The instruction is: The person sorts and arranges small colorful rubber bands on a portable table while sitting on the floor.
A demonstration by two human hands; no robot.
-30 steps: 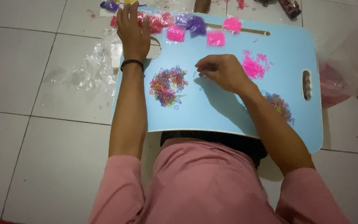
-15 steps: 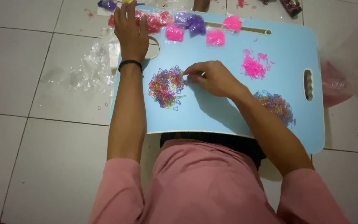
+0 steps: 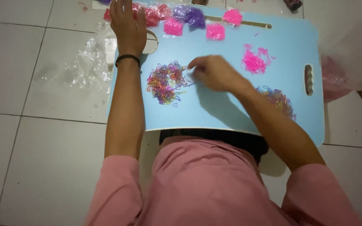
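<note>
Off the lap tray's left edge, crumpled clear plastic wrap [image 3: 84,62] lies on the tiled floor [image 3: 30,159], likely empty packaging pushed aside.

At the far left corner of the light blue lap tray [image 3: 231,113], the left hand [image 3: 127,26] lies flat with fingers spread, clasping nothing; it seems to steady the tray. A black band circles its wrist.

Along the far edge sits a row of small filled bags [image 3: 173,26]: about two red, two purple and three pink, though the overlap makes the count unsure. They look like sorted stock kept out of the working area.

Three loose heaps of tiny rubber bands lie on the tray. The mixed-colour pile [image 3: 165,83] sits left of centre. The right hand [image 3: 214,73] rests just beside it, fingertips curled down at its right fringe; whether they pinch a band I cannot tell. A pink pile [image 3: 254,62] lies nearer the right edge, and another multicolour pile [image 3: 279,100], partly hidden by the right forearm, sits toward the near right corner.
</note>
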